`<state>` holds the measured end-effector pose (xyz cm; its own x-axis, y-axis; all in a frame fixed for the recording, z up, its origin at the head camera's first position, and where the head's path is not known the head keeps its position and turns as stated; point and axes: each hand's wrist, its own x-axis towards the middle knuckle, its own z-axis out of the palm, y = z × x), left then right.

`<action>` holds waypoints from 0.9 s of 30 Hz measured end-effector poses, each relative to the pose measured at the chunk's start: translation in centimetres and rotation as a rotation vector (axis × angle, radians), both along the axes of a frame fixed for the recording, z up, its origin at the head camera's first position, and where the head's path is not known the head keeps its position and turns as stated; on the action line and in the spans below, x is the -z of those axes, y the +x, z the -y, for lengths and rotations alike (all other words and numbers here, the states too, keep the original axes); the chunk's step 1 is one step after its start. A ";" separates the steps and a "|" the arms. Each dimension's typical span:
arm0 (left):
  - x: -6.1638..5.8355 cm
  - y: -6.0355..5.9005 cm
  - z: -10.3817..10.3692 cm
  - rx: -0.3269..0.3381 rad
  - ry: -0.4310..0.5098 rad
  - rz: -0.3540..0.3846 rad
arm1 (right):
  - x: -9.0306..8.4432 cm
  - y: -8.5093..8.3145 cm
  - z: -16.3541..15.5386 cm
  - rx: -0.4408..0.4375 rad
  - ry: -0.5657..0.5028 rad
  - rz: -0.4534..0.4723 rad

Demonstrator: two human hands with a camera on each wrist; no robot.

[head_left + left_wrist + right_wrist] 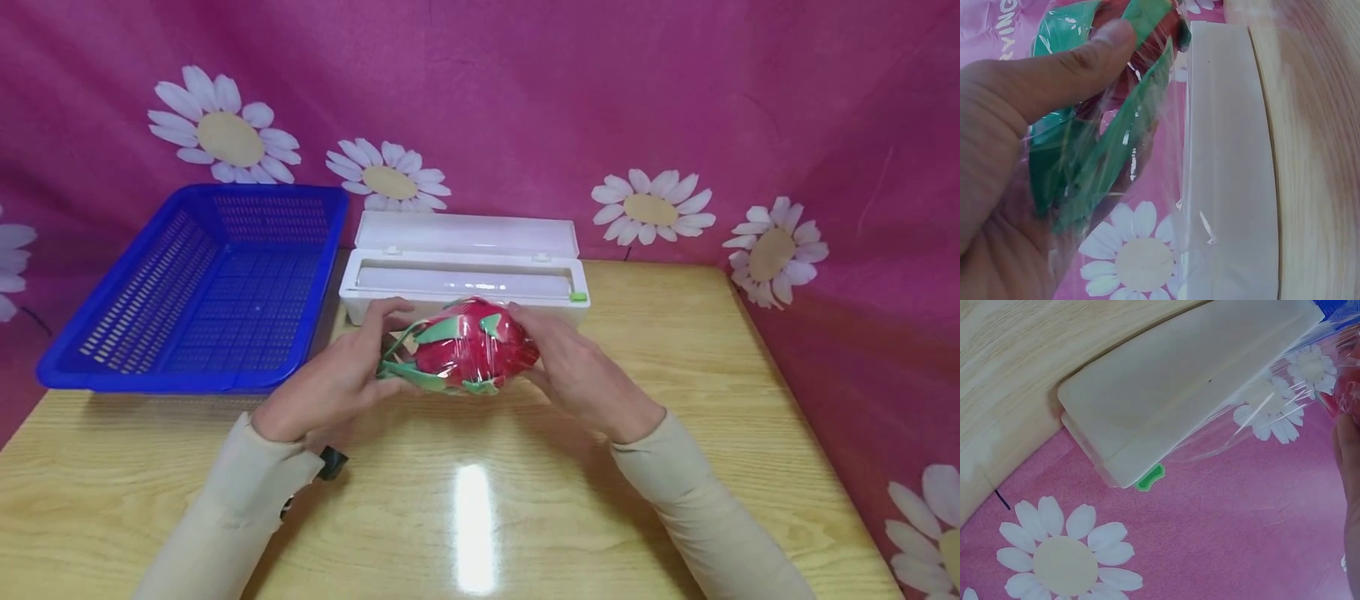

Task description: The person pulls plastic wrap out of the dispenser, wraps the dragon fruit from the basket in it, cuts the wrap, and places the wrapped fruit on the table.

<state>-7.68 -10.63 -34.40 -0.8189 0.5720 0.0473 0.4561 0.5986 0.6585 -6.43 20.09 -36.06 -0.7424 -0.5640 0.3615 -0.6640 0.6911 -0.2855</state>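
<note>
Wooden and glossy, the desk (675,400) carries everything here. At its back left corner lies a blue basket (202,283), and just beside this, along the back edge, stands a white cling film dispenser (465,271) with its lid open and a small green slider (577,297) at its right end. In front of the dispenser, near the middle of the desk, is the dragon fruit (468,343), red with green scales, already covered in cling film (1166,156).

The left hand (337,379) grips the leafy end, with the thumb (1079,62) curled over the film. The right hand (577,371) holds the other side with bent fingers; its wrist view shows only an edge of the hand.

In my judgement the step is to tighten the wrap. It goes well if the film is kept stretched, smoothed over the scales and pressed on itself below the fruit.

For writing, only some white letters, "YING", can be read on the pink cloth in the left wrist view; the rest is cut off.
</note>
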 end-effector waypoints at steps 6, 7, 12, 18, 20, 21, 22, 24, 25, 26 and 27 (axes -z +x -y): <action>-0.2 -0.1 0.2 -0.022 0.038 0.004 | -0.1 -0.3 -0.2 -0.047 -0.003 -0.042; -0.2 -0.1 0.2 -0.024 0.041 -0.007 | -0.1 -0.4 -0.3 -0.057 0.000 -0.055; -0.2 -0.2 0.3 -0.037 0.043 -0.073 | -0.1 -0.5 -0.9 -0.102 0.013 -0.149; 0.0 -0.4 0.3 -0.078 0.030 -0.113 | -0.2 -0.9 -1.3 -0.131 -0.007 -0.196; 0.0 -0.4 0.3 -0.093 0.029 -0.131 | -0.2 -0.9 -1.4 -0.131 -0.016 -0.201; 0.1 -0.4 0.3 -0.100 0.031 -0.144 | -0.1 -0.9 -1.4 -0.130 -0.022 -0.203; 0.1 -0.4 0.3 -0.105 0.033 -0.153 | -0.1 -0.9 -1.5 -0.128 -0.025 -0.206; 0.2 -0.4 0.2 -0.120 0.028 -0.171 | 0.0 -0.9 -1.6 -0.123 -0.033 -0.207; 0.3 -0.4 0.1 -0.127 0.027 -0.177 | 0.0 -0.9 -1.7 -0.121 -0.038 -0.208; 0.4 -0.4 0.1 -0.133 0.025 -0.184 | 0.1 -0.9 -1.7 -0.118 -0.043 -0.209; 0.4 -0.4 0.0 -0.137 0.025 -0.190 | 0.1 -0.9 -1.8 -0.116 -0.046 -0.211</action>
<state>-8.04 -10.65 -34.85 -0.8636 0.4531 0.2210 0.4892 0.6475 0.5843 -7.32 21.85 -36.16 -0.5785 -0.6207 0.5292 -0.7868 0.5958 -0.1612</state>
